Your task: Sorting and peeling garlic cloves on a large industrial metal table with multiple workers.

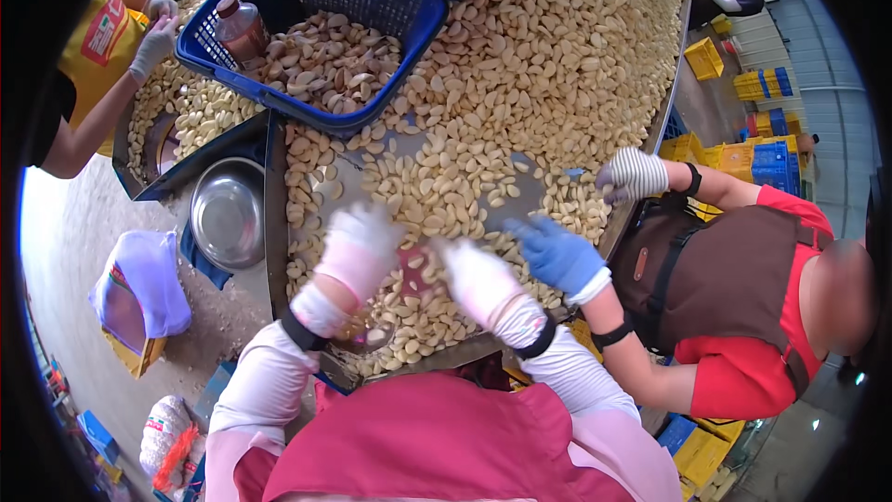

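Peeled garlic cloves (550,63) cover a metal sorting table (277,223). My left hand (359,247), in a white and pink glove, is motion-blurred above the cloves at the table's near left. My right hand (477,279), gloved alike, is over the cloves a little to the right, its fingertips blurred. Whether either hand holds a clove cannot be told. Between the hands a red patch (412,272) shows under some cloves. A blue plastic basket (293,94) beyond them holds unpeeled garlic cloves (334,59) and a bottle with a brown cap (240,31).
At the right a co-worker's blue-gloved hand (561,254) is close to my right hand; their striped glove (634,174) is farther up. Another person's gloved hands (157,42) are at upper left. A metal bowl (228,214) and a crate with a purple cloth (150,282) stand left.
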A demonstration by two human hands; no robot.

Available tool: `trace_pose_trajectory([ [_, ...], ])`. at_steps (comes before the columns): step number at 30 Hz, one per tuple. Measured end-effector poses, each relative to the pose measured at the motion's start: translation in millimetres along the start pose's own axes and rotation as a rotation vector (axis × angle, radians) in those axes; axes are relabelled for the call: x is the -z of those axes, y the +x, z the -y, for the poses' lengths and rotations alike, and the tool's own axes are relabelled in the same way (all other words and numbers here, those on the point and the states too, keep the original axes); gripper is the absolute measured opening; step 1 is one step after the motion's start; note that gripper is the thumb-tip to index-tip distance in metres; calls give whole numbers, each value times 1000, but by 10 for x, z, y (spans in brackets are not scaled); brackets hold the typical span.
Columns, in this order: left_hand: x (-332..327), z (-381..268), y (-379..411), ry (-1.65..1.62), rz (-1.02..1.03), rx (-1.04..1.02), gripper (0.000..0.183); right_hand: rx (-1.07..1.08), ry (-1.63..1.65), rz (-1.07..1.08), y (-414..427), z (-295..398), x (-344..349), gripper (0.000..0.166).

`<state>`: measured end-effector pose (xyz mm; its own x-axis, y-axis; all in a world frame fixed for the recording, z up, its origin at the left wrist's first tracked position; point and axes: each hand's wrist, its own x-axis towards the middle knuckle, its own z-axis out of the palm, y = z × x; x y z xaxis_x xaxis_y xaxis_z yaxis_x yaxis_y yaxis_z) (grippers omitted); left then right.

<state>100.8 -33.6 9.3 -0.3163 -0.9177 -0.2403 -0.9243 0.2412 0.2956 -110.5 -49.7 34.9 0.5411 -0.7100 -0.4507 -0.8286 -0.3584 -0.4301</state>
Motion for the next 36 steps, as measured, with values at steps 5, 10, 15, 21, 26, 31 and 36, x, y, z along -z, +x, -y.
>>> trace_pose_trajectory([
  [5, -660, -699, -303, 36, -81, -297, 30, -382, -326, 40, -395, -475, -175, 59],
  [10, -149, -517, -72, -163, 551, -202, 34, -8, -7, 301, -537, -175, -887, 55],
  [15, -450, -88, 481, 111, -191, -46, 14, 106, 202, -93, 61, -21, -237, 31],
  [21, -51, -80, 323, -1135, -49, 190, 22, 34, 195, -410, 180, -188, 75, 34],
  [26, -272, -179, 67, -1028, -245, 223, 27, 105, 124, -496, 353, 24, -118, 21],
  [31, -354, -157, -61, -1757, -72, 492, 31, 72, 837, -326, 414, 89, -355, 25],
  [36, -1021, -17, -80, -1186, -192, 263, 25, 112, 1265, 4, 695, 415, -474, 25],
])
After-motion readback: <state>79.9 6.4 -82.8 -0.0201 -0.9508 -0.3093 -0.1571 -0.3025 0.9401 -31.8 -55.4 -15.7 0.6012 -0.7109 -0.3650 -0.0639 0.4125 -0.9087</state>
